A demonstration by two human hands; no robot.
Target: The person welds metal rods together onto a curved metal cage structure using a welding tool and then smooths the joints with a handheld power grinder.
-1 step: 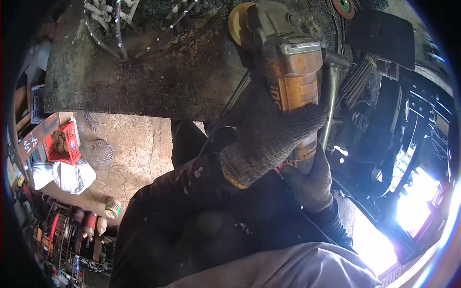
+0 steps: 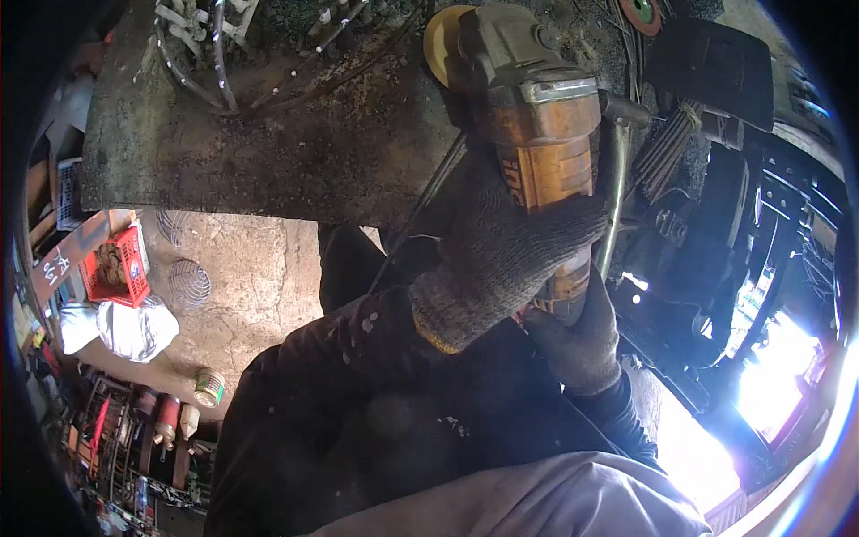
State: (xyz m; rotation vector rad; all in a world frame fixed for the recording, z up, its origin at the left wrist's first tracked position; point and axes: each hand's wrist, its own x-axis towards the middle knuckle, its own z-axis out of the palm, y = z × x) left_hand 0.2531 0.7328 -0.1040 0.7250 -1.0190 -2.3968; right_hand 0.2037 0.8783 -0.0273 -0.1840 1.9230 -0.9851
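An angle grinder (image 2: 548,174) with a worn orange body and a dark grey head is held above the near edge of the metal workbench (image 2: 268,161). Its pale yellow disc (image 2: 440,49) shows at the head's left side. A side handle (image 2: 626,111) juts out to the right. My left hand (image 2: 501,255), in a grey knit glove with a yellow cuff edge, is closed round the middle of the body. Lower down, my gloved right hand (image 2: 577,345) grips the rear end. Most fingers of both hands are hidden behind the tool.
Bent metal rods (image 2: 224,72) with white spots lie at the bench's far left. A bundle of thin rods (image 2: 667,152) and a dark flat panel (image 2: 709,72) are at the right. Left on the floor stand a red basket (image 2: 116,268), a silvery bundle (image 2: 134,329) and a can (image 2: 209,387).
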